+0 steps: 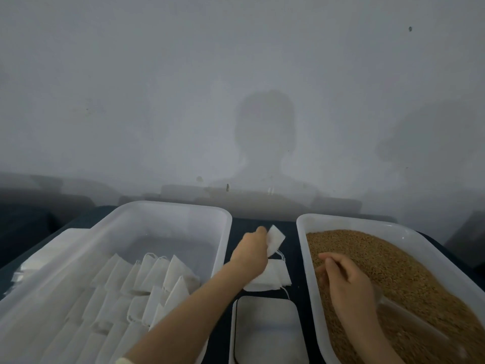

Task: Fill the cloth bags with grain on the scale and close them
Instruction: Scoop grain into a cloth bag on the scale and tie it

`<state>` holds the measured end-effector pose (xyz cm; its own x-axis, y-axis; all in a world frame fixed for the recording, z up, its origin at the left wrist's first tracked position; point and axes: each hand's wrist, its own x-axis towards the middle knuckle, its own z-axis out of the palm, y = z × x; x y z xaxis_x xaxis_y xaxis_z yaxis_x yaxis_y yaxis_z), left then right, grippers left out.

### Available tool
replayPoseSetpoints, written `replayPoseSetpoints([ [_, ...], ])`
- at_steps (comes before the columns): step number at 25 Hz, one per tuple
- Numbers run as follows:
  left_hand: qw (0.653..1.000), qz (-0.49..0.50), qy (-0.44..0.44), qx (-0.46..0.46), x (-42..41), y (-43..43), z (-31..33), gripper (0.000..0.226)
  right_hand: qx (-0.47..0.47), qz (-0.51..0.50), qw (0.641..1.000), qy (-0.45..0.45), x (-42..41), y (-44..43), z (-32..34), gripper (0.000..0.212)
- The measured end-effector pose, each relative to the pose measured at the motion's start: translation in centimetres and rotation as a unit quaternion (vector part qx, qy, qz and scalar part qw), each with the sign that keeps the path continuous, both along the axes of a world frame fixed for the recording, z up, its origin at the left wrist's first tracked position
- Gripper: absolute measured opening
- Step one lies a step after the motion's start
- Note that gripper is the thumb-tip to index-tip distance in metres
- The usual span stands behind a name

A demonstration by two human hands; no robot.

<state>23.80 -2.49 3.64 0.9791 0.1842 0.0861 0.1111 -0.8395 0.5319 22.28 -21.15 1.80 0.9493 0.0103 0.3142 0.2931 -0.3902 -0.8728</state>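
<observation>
My left hand (250, 249) pinches a small white cloth bag (275, 239) lifted over the dark table between the two tubs. Below it lies a small pile of empty cloth bags (273, 277) with drawstrings. The white scale (267, 329) sits in front of that pile with nothing on its platform. My right hand (346, 282) is in the brown grain (409, 271) of the right tub (309, 271), gripping the handle of a clear plastic scoop (409, 321) sunk in the grain.
A large translucent tub (220, 248) on the left holds several rows of filled white bags (147, 279). A white sheet or lid (52, 248) lies at its left. A grey wall stands right behind the table.
</observation>
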Motion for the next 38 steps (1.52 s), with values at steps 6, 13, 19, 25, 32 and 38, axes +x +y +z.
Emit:
replayPoseSetpoints([
  [6,0.922,-0.105,-0.005,-0.372,-7.0,0.6,-0.1,0.023,-0.034,0.16,0.986,0.027,-2.1,0.9,0.9,0.029],
  [13,0.911,-0.161,0.077,-0.371,-8.4,1.1,-1.4,0.028,-0.013,0.206,0.977,0.044,-2.3,0.1,0.6,0.03],
  [19,0.895,-0.069,0.048,-0.439,-8.3,0.8,-1.5,0.02,-0.103,0.233,0.966,-0.029,-2.3,0.5,-0.6,0.046],
  [25,0.92,-0.105,0.08,-0.369,-8.6,0.8,-1.7,0.01,-0.115,0.242,0.961,-0.069,-2.2,0.8,-0.7,0.054],
  [32,0.901,-0.09,0.07,-0.418,-8.6,0.8,-1.6,0.011,-0.096,0.233,0.958,-0.139,-3.0,1.4,-0.3,0.014],
  [38,0.93,-0.144,0.03,-0.338,-8.9,0.3,-1.6,0.03,-0.099,0.287,0.95,-0.066,-3.1,1.6,-0.2,0.013],
])
